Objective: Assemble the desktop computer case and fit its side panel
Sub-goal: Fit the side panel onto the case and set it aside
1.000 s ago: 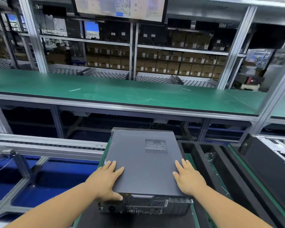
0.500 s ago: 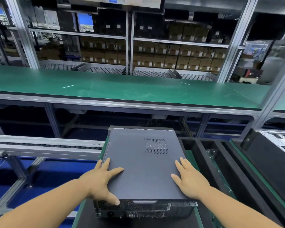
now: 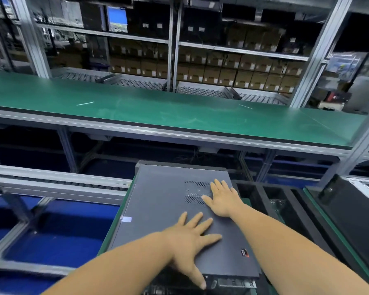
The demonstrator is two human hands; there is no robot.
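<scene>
Side panel (image 3: 164, 209) is lying under both flat, holding-nothing palms: left hand (image 3: 192, 241) pressing its near edge, right hand (image 3: 223, 199) having advanced onto the vent.

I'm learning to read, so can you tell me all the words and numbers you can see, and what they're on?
No text here is sharp enough to read.
Red and black sticker on the side panel: too small and blurred.
White labels on the cardboard boxes: too small.
Blue screen on the shelf: blurred.
White tag at the panel's left edge: nothing legible on it.
</scene>
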